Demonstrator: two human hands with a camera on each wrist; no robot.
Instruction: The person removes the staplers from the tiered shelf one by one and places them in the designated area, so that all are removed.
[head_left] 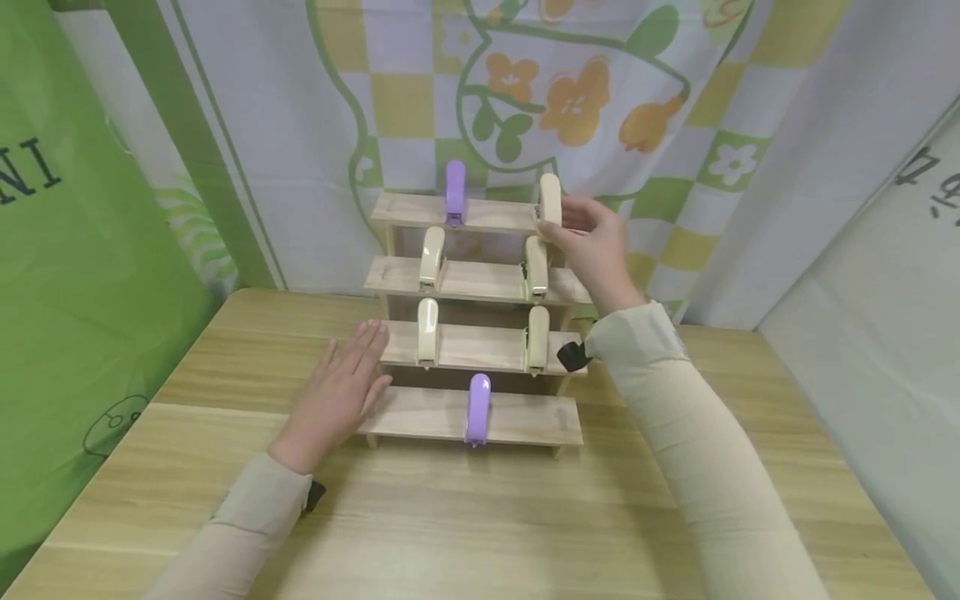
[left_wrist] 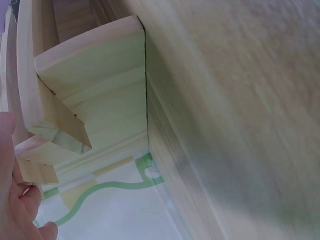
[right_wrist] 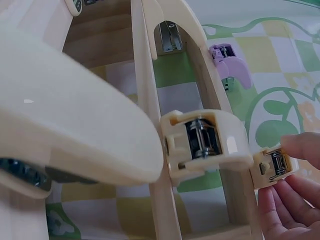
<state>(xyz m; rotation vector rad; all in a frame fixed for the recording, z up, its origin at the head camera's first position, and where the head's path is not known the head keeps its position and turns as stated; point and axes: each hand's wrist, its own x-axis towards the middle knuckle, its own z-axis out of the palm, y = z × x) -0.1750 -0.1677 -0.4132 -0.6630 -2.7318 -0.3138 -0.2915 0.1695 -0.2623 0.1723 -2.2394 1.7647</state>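
Observation:
A four-step wooden display stand [head_left: 480, 346] holds several small staplers on its steps. On the top step, toward the right end, a cream stapler [head_left: 550, 198] stands upright, pinched between the thumb and fingers of my right hand [head_left: 598, 248]. A purple stapler [head_left: 454, 192] is farther left on that step. Cream staplers stand in pairs on the two middle steps, the nearest to my right hand being the second step's right one [head_left: 536, 267]. Another purple stapler [head_left: 477, 408] is on the bottom step. My left hand [head_left: 339, 393] rests against the stand's left end, fingers extended.
The stand sits on a wood-grain table [head_left: 480, 525]. Behind it hangs a patterned curtain [head_left: 405, 108]. A green cloth [head_left: 82, 250] borders the left side, and a pale panel [head_left: 862, 250] the right.

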